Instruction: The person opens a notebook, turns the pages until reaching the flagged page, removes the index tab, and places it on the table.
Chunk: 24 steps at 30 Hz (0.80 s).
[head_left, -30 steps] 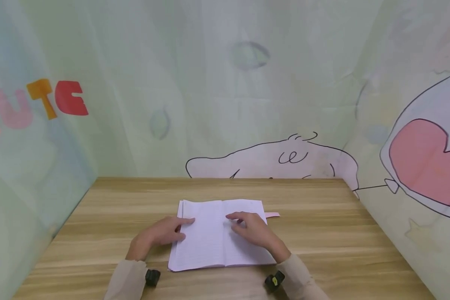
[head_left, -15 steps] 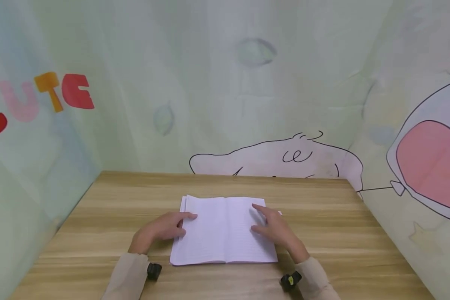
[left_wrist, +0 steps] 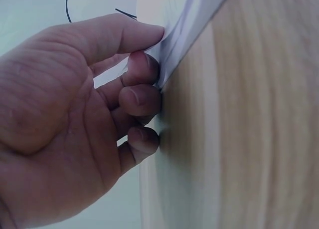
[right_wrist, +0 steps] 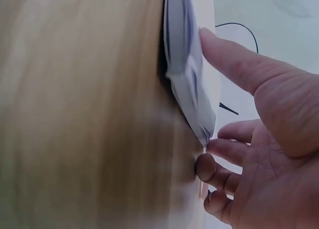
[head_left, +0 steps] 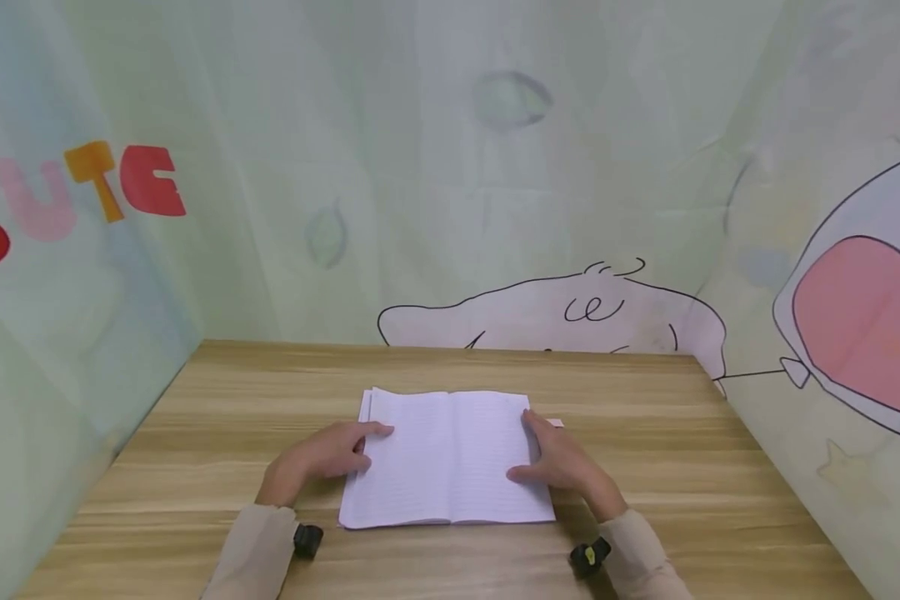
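Nearest, two pale sleeves (head_left: 251, 550) are being worn, with a small black box (head_left: 308, 541) by each wrist. Past them, an open notebook (head_left: 420, 467) is being held on the wooden table (head_left: 270, 383), between both hands. Its left side is being touched by the left hand (head_left: 333, 452), pointing finger and thumb apart on the page, other fingers bent. Its right side is being touched by the right hand (head_left: 562, 458), thumb and pointing finger spread wide. The pages are probably being kept flat; next, soft, even pressing seems called for. Farther back, a greenish cloth (head_left: 397, 183) is being shown.
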{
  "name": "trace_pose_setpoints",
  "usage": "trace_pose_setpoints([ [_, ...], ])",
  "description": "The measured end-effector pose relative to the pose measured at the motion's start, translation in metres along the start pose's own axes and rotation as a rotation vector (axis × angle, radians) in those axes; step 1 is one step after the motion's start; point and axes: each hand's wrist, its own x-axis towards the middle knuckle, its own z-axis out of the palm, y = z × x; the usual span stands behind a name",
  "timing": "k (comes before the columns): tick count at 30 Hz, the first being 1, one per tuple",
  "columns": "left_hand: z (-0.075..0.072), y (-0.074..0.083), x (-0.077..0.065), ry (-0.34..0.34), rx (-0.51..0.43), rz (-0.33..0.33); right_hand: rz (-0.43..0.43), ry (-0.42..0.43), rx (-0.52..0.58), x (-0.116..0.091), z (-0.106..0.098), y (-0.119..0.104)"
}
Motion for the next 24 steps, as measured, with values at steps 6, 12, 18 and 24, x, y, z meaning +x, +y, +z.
trace_pose_setpoints([
  [6, -0.003, 0.002, -0.002, 0.007, 0.000, -0.013, 0.010, -0.007, -0.053, 0.004, -0.001, -0.004],
  [12, -0.007, 0.004, -0.003, 0.007, 0.010, 0.007, -0.002, -0.009, -0.079, 0.004, -0.003, -0.008],
  [18, -0.005, 0.002, -0.001, 0.000, 0.020, 0.032, -0.040, 0.015, -0.031, -0.001, -0.001, -0.012],
  [24, -0.001, 0.003, -0.002, -0.002, 0.006, 0.025, -0.075, 0.120, -0.023, -0.002, 0.001, -0.016],
])
